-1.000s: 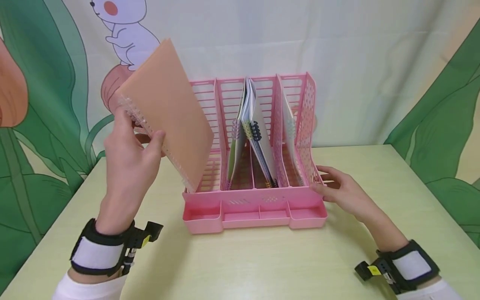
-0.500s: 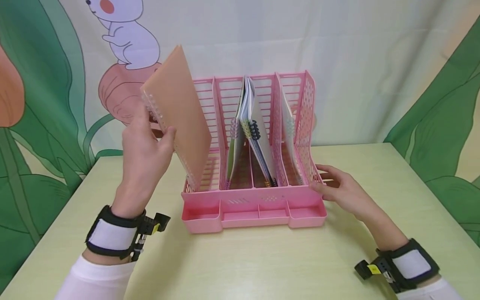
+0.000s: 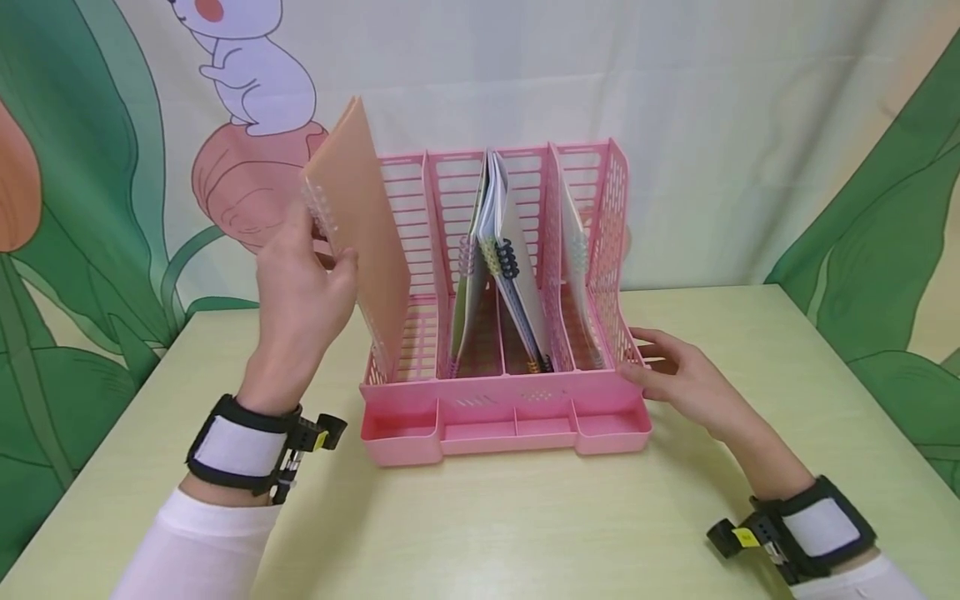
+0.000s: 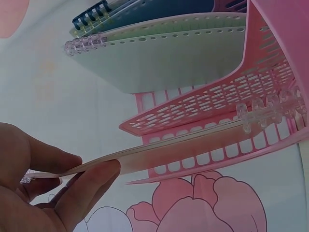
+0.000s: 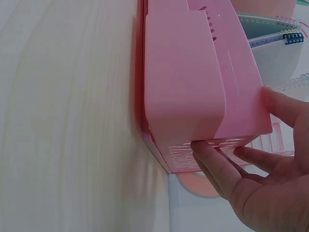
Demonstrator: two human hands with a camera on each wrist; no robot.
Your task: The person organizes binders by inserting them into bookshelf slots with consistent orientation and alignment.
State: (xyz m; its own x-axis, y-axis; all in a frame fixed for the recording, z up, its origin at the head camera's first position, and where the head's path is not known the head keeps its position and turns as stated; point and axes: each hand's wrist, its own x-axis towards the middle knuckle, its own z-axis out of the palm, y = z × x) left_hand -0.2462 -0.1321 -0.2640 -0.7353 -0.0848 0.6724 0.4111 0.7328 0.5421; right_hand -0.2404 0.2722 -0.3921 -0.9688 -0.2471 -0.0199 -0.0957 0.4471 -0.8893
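My left hand [image 3: 300, 317] pinches the coil edge of a peach-covered spiral notebook [image 3: 367, 233] between thumb and fingers. The notebook stands upright, its lower end inside the leftmost slot of a pink desk file organizer [image 3: 506, 390]. From the left wrist view, the notebook's thin edge runs between two slotted side walls. With thumb at the front edge and fingers along the side wall, my right hand [image 3: 686, 375] holds the organizer's front right corner. That grip also shows in the right wrist view, the hand [image 5: 270, 179] reaching in from the right.
Several spiral notebooks [image 3: 517, 292] lean together in the middle slots, and a whitish spiral notebook [image 3: 576, 258] stands in the right slot. Small trays [image 3: 405, 450] line the organizer's front. Behind the pale table [image 3: 487, 525] hangs a printed curtain [image 3: 720, 150].
My left hand has carried the notebook to the right and turned it more upright, its lower end settling into the left slot. My right hand stays at the organizer's corner.
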